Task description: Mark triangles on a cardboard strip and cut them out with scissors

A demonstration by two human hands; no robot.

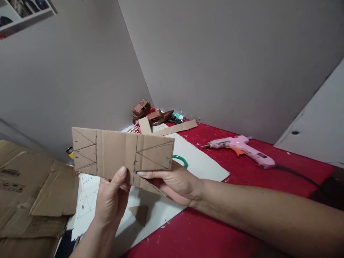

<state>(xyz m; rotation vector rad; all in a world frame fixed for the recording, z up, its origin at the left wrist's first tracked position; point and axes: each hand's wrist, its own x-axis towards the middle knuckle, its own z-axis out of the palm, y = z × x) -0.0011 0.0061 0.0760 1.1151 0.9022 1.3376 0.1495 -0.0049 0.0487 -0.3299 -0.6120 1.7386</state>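
Cardboard (115,152) brown, creased, dark zigzags at 2 ends; hands (113,199) (178,182) clamped on it.

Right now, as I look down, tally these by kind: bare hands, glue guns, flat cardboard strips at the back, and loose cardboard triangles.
Bare hands: 2, left hand and right hand
Glue gun: 1
Cardboard strips: 2, short strip and long strip
Cardboard triangle: 1
Total: 6

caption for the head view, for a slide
Two bare hands, left and right, hold marked cardboard above white paper, a pink glue gun lying nearby.
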